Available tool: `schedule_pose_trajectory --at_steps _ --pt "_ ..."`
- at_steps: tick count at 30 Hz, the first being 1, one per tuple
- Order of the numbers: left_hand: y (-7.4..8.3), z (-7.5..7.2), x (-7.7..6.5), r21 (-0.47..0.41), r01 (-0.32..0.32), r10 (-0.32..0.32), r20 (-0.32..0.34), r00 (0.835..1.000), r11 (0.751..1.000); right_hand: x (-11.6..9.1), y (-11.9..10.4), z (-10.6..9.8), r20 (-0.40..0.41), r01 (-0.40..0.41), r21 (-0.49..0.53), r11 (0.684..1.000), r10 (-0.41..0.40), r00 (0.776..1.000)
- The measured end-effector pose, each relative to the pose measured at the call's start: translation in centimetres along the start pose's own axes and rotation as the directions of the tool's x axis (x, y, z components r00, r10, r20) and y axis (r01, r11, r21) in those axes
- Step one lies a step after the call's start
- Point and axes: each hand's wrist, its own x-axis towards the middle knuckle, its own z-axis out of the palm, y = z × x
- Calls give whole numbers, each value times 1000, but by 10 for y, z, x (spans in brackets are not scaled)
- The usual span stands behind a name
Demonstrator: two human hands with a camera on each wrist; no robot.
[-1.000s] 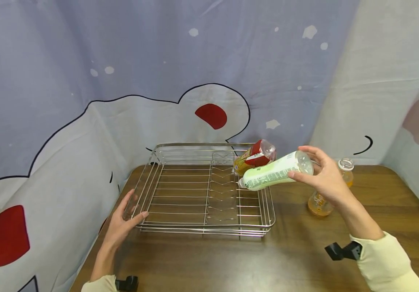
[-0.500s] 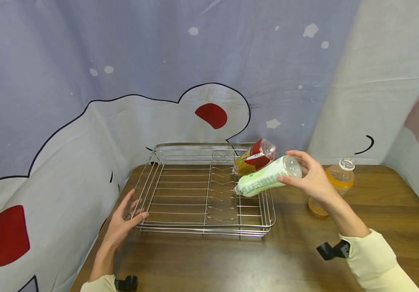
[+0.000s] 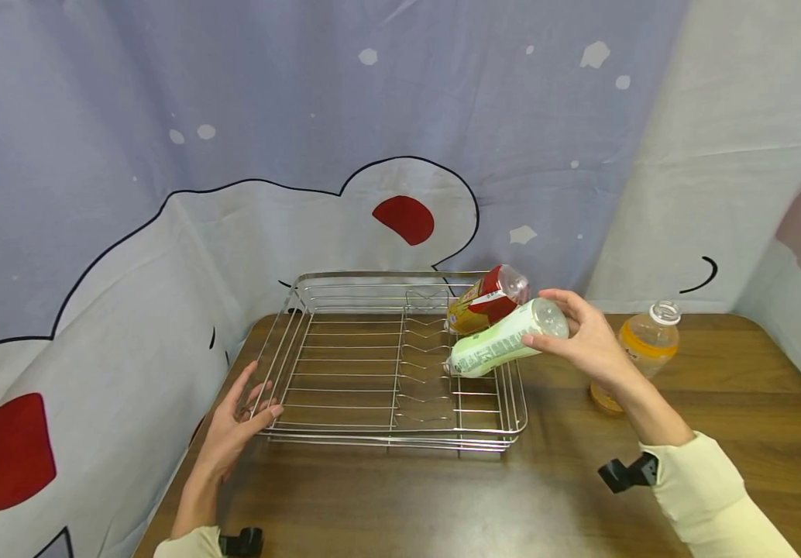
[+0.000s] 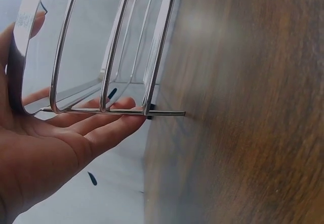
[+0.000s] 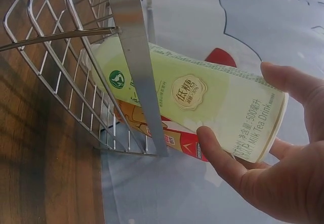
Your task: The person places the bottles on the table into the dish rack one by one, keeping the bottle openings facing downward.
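Observation:
A silver wire dish rack stands on the wooden table. My left hand grips its front left corner, thumb over the rim and the other fingers against the outer wires. With my right hand I hold a pale green milk tea bottle by its base end. The bottle is tilted neck down, its lower end inside the rack and its body across the right rim, as the right wrist view shows. Behind it a bottle with a red and yellow label leans neck down in the rack, partly hidden.
To the right of the rack a clear bottle with an orange band stands on the table, partly covered by my right hand and wrist. A patterned curtain hangs behind the table and along its sides.
My right hand has moved left and slightly down with the milk tea bottle, bringing its neck lower into the rack. The left hand has stayed on the corner.

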Motion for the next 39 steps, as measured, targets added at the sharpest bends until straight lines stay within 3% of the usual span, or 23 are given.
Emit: schedule_pose_trajectory --at_steps 9,24,39 --pt "-1 0 1 -24 3 -3 10 1000 1000 2 0 2 -8 30 -83 996 -31 999" --pt "-2 -1 1 2 19 -19 7 1000 1000 -4 4 3 12 63 -120 991 -62 998" --pt "0 -1 1 -3 20 -20 10 1000 1000 -9 7 4 15 95 -86 992 -94 995"
